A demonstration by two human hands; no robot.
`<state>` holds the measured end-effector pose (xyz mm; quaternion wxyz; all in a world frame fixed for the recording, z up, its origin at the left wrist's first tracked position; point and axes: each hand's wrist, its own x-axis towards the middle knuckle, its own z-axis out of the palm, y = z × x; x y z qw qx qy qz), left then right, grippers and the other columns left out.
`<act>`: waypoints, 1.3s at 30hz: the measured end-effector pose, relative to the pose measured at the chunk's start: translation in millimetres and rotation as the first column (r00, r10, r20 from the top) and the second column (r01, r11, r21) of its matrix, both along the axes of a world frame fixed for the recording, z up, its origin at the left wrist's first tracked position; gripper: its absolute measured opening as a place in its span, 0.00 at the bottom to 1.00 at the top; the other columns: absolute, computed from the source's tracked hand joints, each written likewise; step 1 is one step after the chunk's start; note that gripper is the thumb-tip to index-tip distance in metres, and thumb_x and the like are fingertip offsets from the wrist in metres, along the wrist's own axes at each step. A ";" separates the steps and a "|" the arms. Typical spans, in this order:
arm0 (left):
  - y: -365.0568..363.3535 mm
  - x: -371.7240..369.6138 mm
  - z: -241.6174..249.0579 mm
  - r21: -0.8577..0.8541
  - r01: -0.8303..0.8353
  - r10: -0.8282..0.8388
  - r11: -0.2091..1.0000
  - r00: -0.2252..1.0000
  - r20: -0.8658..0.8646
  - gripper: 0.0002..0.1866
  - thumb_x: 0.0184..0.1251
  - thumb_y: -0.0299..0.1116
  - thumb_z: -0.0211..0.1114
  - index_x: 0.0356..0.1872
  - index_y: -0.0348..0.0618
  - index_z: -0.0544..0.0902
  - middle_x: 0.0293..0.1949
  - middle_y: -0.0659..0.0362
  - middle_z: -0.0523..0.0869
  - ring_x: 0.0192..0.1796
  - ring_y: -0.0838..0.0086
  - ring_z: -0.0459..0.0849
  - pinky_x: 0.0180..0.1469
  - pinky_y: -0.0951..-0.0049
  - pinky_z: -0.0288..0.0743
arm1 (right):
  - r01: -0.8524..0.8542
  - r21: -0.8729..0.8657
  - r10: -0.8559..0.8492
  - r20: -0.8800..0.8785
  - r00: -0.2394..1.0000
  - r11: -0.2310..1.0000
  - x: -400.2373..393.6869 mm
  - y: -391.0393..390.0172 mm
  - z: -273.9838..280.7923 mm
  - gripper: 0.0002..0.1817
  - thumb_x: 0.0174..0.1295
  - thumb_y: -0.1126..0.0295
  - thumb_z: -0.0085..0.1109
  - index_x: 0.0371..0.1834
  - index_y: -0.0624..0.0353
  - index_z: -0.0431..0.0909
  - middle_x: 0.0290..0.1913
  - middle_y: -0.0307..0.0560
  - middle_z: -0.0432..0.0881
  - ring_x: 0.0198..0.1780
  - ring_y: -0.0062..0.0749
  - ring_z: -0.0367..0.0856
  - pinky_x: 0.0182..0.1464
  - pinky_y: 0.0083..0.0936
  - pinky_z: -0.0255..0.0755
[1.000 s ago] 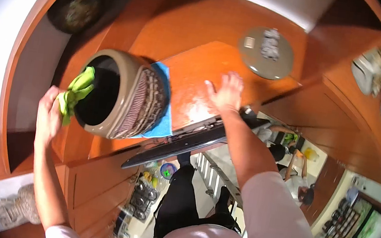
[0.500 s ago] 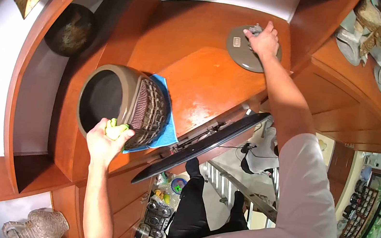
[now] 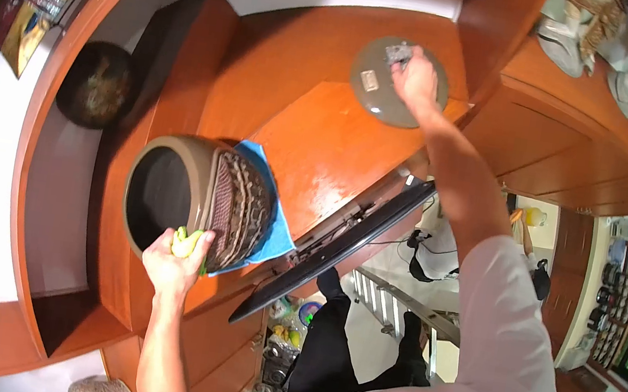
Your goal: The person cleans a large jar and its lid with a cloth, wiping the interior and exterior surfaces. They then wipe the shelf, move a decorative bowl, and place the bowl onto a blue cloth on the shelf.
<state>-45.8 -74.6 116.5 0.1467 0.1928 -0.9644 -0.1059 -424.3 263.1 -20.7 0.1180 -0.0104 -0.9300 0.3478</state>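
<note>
A big brown pot point(image 3: 172, 176) with a woven-pattern band stands on a blue cloth point(image 3: 268, 210), its wide mouth uncovered. My left hand point(image 3: 174, 265) is closed round a crumpled yellow-green cloth point(image 3: 187, 244) and presses against the pot's near rim. Farther off to the right, a round grey-brown lid point(image 3: 387, 106) with a small pale label lies on the wooden surface. The fingers of my right hand point(image 3: 418, 81) are closed on the lid's grey sculpted knob point(image 3: 398, 52).
A black flat panel point(image 3: 338, 251), seen edge-on, runs along the front of the wooden surface point(image 3: 306, 139). Below it is a metal ladder point(image 3: 396, 300) by my legs. A dark round plate point(image 3: 97, 85) leans at the left. Carved figures point(image 3: 593, 35) stand at the upper right. Another person's arm point(image 3: 524, 230) shows below.
The view has shifted and turned slightly. My right hand's fingers, spread over the lid's knob before, are now drawn in round it. My left hand stays at the pot's rim with the cloth.
</note>
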 end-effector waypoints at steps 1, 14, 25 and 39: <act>-1.7 0.6 -2.0 0.034 0.001 -0.001 0.999 1.000 -0.004 0.30 0.50 0.54 0.83 0.20 0.36 0.77 0.18 0.54 0.77 0.20 0.64 0.75 0.28 0.64 0.73 | 0.018 -0.070 -0.021 -0.046 0.999 0.997 14.2 3.4 3.2 0.26 0.61 0.63 0.65 0.60 0.66 0.72 0.46 0.68 0.86 0.49 0.64 0.85 0.53 0.51 0.79; -13.2 -62.0 55.7 0.191 -0.001 -0.009 0.982 0.999 0.054 0.26 0.56 0.52 0.81 0.34 0.34 0.87 0.27 0.56 0.89 0.29 0.75 0.84 0.37 0.69 0.79 | 0.050 -0.907 0.005 0.057 0.998 0.419 274.6 88.7 63.9 0.16 0.66 0.74 0.66 0.56 0.63 0.79 0.45 0.40 0.86 0.44 0.20 0.83 0.49 0.22 0.77; 9.3 -170.0 102.2 0.320 0.165 -0.178 0.933 0.984 0.010 0.27 0.61 0.51 0.77 0.42 0.31 0.89 0.33 0.57 0.90 0.35 0.77 0.84 0.44 0.73 0.79 | 0.485 -0.807 -0.080 0.488 0.869 0.338 448.8 132.8 61.9 0.12 0.61 0.77 0.68 0.47 0.62 0.79 0.42 0.39 0.85 0.41 0.20 0.81 0.46 0.21 0.75; 133.4 -312.6 79.6 0.148 0.317 -0.323 0.937 0.946 0.017 0.41 0.56 0.70 0.70 0.47 0.34 0.89 0.41 0.45 0.92 0.47 0.58 0.91 0.56 0.62 0.79 | 0.577 -0.747 -0.305 0.494 0.814 0.330 530.9 163.1 30.1 0.11 0.61 0.75 0.69 0.44 0.61 0.79 0.39 0.37 0.84 0.38 0.17 0.79 0.43 0.20 0.74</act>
